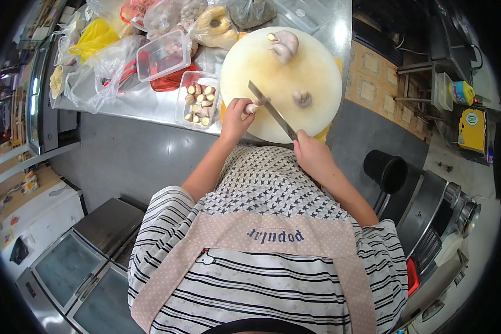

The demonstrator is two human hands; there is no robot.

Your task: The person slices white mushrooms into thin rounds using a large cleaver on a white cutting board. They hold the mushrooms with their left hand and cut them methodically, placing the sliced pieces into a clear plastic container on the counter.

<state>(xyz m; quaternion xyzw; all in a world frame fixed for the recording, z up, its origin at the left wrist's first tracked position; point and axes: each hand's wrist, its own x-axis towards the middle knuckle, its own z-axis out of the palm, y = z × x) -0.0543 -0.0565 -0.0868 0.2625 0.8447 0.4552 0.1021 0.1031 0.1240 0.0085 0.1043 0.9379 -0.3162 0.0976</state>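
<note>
My left hand (236,119) pinches a small pale piece, seemingly ginger or galangal root (251,109), at the near left edge of a round white cutting board (317,67). In my right hand (311,152) is the handle of a knife (273,111), its blade slanting up and left over the board beside that piece. A larger pale root with a cut yellowish end (287,41) rests at the far side. Another small piece (302,99) lies right of the blade. Left of the board, a clear plastic container (178,100) holds several cut chunks with yellowish faces.
On the steel table (142,104), an empty-looking clear plastic container (163,55), a yellow plastic bag (94,37), a clear bag (96,83) and other filled bags crowd the back left. Yellow material shows beneath the board. A black long-handled vessel (385,171) stands to the right.
</note>
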